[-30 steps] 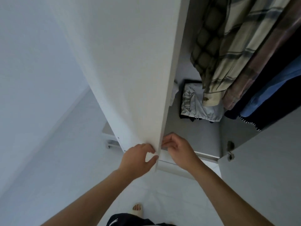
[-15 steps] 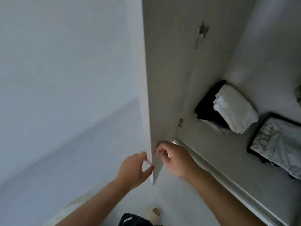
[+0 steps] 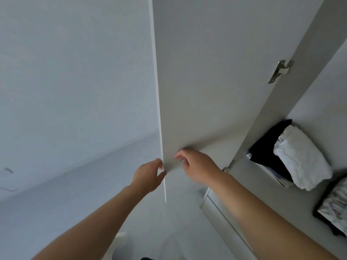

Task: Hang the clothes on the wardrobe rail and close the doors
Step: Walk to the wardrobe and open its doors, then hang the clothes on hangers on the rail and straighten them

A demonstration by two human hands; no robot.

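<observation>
Both hands on the wardrobe door: left hand pinches its front edge, right hand curls against the inner face; door stands open beside folded clothes on the shelf

Your way into the wardrobe runs right of the open door, whose panel blocks the left, while folded clothes and a second pile fill the shelf beyond the hinge.
</observation>
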